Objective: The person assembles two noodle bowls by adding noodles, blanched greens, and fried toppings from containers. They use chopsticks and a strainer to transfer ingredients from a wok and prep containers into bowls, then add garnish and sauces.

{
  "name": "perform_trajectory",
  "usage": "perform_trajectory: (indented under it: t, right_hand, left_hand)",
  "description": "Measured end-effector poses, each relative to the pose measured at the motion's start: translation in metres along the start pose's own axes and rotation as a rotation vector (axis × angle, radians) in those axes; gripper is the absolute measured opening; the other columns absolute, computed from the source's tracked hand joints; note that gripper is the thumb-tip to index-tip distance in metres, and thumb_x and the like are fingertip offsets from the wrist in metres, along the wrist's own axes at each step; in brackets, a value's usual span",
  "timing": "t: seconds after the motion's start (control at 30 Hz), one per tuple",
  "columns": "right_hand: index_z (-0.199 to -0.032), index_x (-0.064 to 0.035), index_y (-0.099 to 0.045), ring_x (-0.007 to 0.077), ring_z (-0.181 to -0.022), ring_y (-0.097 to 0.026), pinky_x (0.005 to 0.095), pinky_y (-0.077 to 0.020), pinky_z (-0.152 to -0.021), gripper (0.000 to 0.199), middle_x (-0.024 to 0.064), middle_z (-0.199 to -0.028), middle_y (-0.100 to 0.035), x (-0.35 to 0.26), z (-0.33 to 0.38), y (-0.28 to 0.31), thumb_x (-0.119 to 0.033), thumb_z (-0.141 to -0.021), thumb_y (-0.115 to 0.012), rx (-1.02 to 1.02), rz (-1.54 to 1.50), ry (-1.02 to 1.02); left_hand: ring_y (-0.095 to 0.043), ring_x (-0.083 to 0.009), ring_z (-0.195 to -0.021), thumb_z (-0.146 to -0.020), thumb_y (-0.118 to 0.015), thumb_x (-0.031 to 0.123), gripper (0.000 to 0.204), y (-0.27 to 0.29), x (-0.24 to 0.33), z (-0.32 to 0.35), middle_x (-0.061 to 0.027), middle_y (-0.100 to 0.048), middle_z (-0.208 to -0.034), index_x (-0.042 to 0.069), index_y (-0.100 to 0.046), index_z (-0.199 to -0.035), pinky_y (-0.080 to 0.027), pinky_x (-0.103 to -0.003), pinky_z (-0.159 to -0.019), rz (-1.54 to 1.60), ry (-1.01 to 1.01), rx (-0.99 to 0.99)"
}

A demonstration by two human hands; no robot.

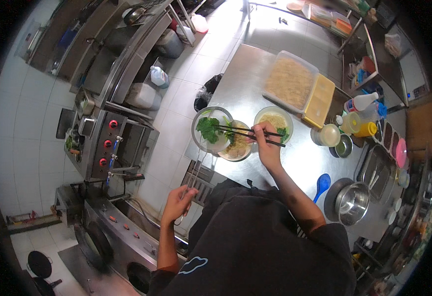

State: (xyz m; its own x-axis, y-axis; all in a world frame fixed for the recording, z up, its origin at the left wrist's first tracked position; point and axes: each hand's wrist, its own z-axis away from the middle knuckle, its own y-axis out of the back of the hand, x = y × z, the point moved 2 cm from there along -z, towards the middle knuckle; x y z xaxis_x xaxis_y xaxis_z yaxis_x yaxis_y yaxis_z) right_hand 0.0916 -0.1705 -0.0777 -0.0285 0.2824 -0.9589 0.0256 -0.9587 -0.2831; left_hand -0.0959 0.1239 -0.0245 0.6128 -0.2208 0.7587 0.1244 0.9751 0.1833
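While the left hand (179,201) curls closed around the long thin handle of a round strainer (217,144), the right hand (264,140) grips black chopsticks (241,130) between nearly closed fingers. The strainer, with green leaves (207,129) in it, is at the left edge of the steel surface (243,69), and the chopsticks' tips reach the leaves. Just right of the strainer, partly hidden by it, sits a noodle bowl (235,160); farther right, a second bowl (290,119) holds noodles and greens.

Can't read any text here, tbh. We see labels on the white bottle (364,101) and pale jug (159,77), but they're too small for us.
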Motion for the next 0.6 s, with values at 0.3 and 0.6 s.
perform_trajectory:
  t: [0.3,0.6]
  right_hand:
    - [-0.096,-0.0003,-0.060,0.0124,-0.077,-0.070,0.0268,-0.0556,-0.069,0.021,0.0074,-0.083,-0.069,0.017,0.008,-0.015,-0.017,-0.108,-0.055,-0.137,0.175,-0.047]
    - [-0.095,0.0002,-0.059,0.0109,-0.075,-0.067,0.0254,-0.0557,-0.069,0.022,0.0059,-0.084,-0.066,-0.005,0.006,0.002,-0.017,-0.109,-0.055,-0.150,0.381,-0.034]
  left_hand:
    - [-0.043,-0.0069,-0.041,-0.104,-0.062,0.030,0.030,-0.014,-0.008,0.009,0.0021,-0.047,-0.054,0.002,-0.071,-0.106,-0.034,-0.026,-0.038,0.022,0.017,0.038]
    - [-0.044,-0.0074,-0.040,-0.104,-0.063,0.030,0.028,-0.019,-0.013,0.006,0.0012,-0.049,-0.053,0.003,-0.071,-0.101,-0.035,-0.027,-0.039,-0.030,0.021,0.034]
